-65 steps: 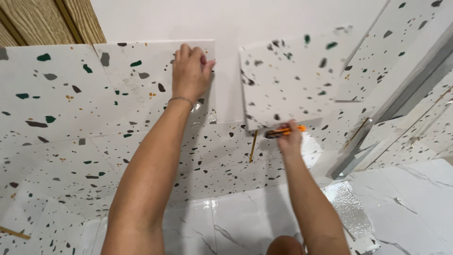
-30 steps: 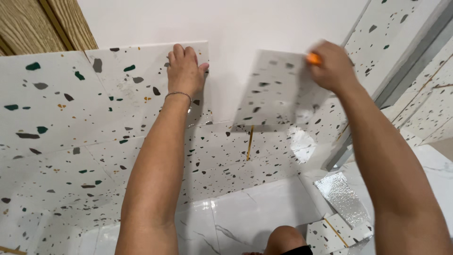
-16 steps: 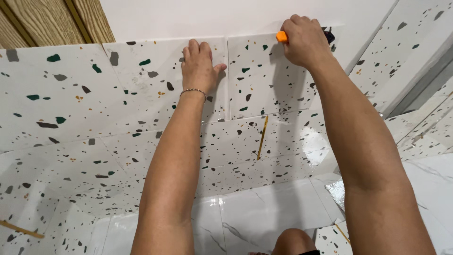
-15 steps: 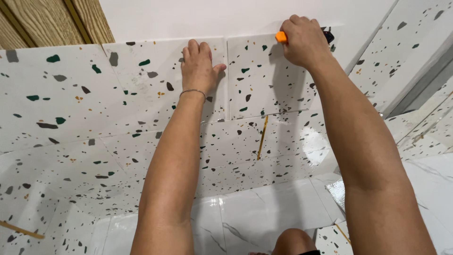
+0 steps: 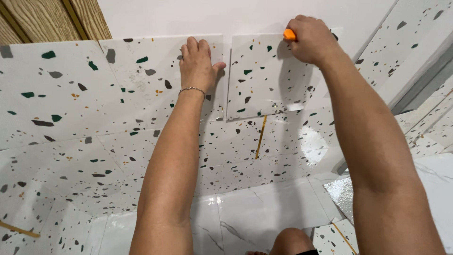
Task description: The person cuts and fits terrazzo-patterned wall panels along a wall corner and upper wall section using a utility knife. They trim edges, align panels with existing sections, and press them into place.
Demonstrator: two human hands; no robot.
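While the head camera looked down both forearms, the left hand (image 5: 198, 63) lay flat, fingers spread, on a speckled terrazzo tile (image 5: 155, 78) already on the wall. The right hand (image 5: 309, 40) was closed around an orange-tipped tool (image 5: 289, 34), pressed at the top edge of the neighbouring loose tile (image 5: 264, 78), just beside the first.

Both arms were stretched forward and upward, elbows nearly straight. The left hand (image 5: 198, 63) lay flat, palm down, fingers together and extended, thumb splayed to the right; a thin bracelet circled its wrist. The right hand (image 5: 309, 40) was curled into a fist, knuckles up, wrist bent slightly.
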